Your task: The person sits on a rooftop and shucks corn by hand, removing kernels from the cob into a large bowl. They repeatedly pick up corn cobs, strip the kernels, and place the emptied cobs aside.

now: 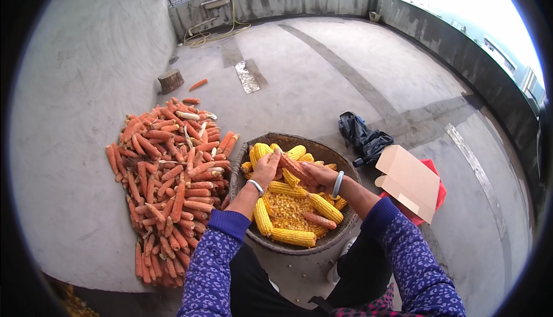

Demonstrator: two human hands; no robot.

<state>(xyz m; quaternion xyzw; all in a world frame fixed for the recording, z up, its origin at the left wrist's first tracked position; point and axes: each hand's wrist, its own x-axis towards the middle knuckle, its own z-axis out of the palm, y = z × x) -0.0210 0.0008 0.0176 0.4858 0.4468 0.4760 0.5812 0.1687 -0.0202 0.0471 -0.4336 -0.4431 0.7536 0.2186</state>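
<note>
Between my two hands is a reddish, mostly bare corn cob [293, 166], held over a round woven basket [298, 251]. My left hand [267, 169] grips its upper left end, with a silver bangle on the wrist. Around the other end close the fingers of my right hand [320, 174], below a pale bangle. In the basket, yellow ears of corn [293, 236] ring a bed of loose kernels [283, 211]. Another bare cob [319, 220] lies on the right part of that bed. My hands hide some of the ears behind them.
A large heap of stripped cobs [173, 179] lies left of the basket, by the wall [99, 79]. Beyond it are a wood stump [171, 81] and a lone cob [198, 84]. To the right sit a black plastic bag [363, 137] and an opened cardboard box [410, 179] on red material.
</note>
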